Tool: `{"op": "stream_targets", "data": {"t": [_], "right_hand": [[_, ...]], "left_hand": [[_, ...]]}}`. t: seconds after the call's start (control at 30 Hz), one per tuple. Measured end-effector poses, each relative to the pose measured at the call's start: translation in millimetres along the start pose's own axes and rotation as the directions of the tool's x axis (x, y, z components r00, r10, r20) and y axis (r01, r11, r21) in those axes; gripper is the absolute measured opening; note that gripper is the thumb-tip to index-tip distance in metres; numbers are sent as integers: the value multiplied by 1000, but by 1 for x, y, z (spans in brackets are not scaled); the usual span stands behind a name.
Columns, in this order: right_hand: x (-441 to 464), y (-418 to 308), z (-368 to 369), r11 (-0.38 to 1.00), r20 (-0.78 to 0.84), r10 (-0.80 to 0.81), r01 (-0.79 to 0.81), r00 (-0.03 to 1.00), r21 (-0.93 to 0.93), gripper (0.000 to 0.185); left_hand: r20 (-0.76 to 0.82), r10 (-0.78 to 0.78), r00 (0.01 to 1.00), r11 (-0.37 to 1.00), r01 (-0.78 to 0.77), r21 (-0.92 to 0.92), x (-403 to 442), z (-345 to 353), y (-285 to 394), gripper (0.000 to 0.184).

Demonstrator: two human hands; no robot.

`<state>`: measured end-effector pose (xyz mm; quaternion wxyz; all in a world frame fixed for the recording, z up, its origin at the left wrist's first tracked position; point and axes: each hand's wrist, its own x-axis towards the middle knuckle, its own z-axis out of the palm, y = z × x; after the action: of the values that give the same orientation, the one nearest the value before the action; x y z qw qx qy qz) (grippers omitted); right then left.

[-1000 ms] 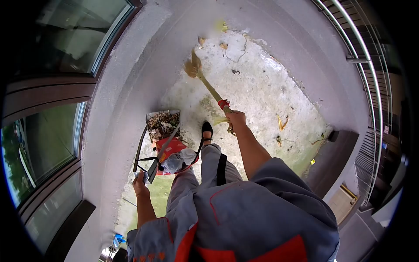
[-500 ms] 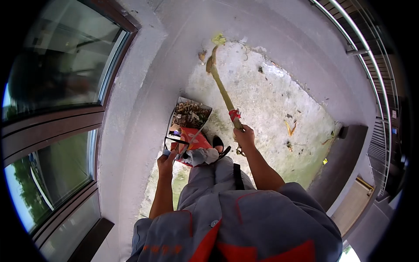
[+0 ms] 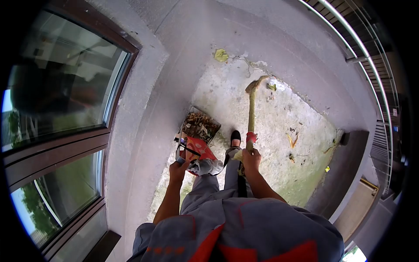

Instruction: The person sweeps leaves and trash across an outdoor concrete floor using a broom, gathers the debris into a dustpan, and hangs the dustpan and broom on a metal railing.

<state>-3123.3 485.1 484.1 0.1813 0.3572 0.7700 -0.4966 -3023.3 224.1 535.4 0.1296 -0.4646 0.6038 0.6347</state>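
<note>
Someone is apparently sweeping the pale floor [image 3: 279, 118].
The broom [image 3: 252, 109] is stretching forward, the dustpan [image 3: 207, 115] sitting to its left; fingers of the right hand [image 3: 251, 160] and left hand [image 3: 177, 169] are clamping these respectively; the next stroke is likely needing a low sweep beyond the leaf [image 3: 271, 87].

A pale, blotchy floor [image 3: 275, 179] is spreading between grey walls [image 3: 301, 65], taking on a greenish tint toward the lower right. On the left, a brown frame [image 3: 56, 144] is holding an upper window [image 3: 65, 74] with dim reflections and a lower window [image 3: 39, 205] that is showing greenery and bright sky. A metal railing [image 3: 371, 78] is running down the right side. Soft light is whitening the floor near its far edge.
</note>
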Motion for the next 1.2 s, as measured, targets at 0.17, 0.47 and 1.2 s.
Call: {"op": "stream_targets", "data": {"t": [0.17, 0.47, 1.2], "right_hand": [[63, -73, 55, 956, 136, -211, 233, 968, -177, 32], [208, -154, 48, 895, 159, 426, -440, 890, 67, 24], [280, -84, -75, 934, 35, 349, -351, 936, 64, 20]], "left_hand": [[-100, -38, 994, 992, 50, 115, 5, 23, 37, 29], [-204, -102, 974, 972, 142, 189, 17, 70, 62, 20], [-174, -89, 981, 982, 116, 148, 34, 134, 114, 18]]}}
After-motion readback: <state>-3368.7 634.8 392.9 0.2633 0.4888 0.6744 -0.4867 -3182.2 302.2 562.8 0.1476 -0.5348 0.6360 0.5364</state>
